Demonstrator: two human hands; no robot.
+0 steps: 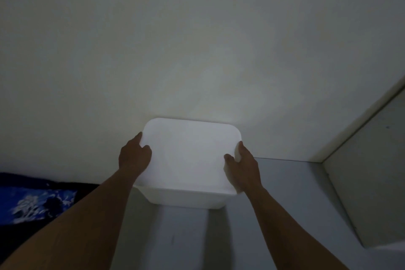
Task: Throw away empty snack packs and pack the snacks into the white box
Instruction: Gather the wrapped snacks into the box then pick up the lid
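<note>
The left hand [134, 156] and right hand [244, 166] grip the box [186, 198] by its sides, fingers curled on the lid [190, 149] edge. It is against the wall [197, 39]. Packing looks done, I think; next, keep it level

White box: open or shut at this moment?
Shut. A flat lid covers the whole top of the white box; the left hand and right hand grip the lid's side edges.

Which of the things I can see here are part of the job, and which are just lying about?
Part of the job: white lidded box with rounded corners, gripped at its sides by the left hand and right hand.
Just there: blue patterned cloth at left, grey surface, pale wall.
</note>
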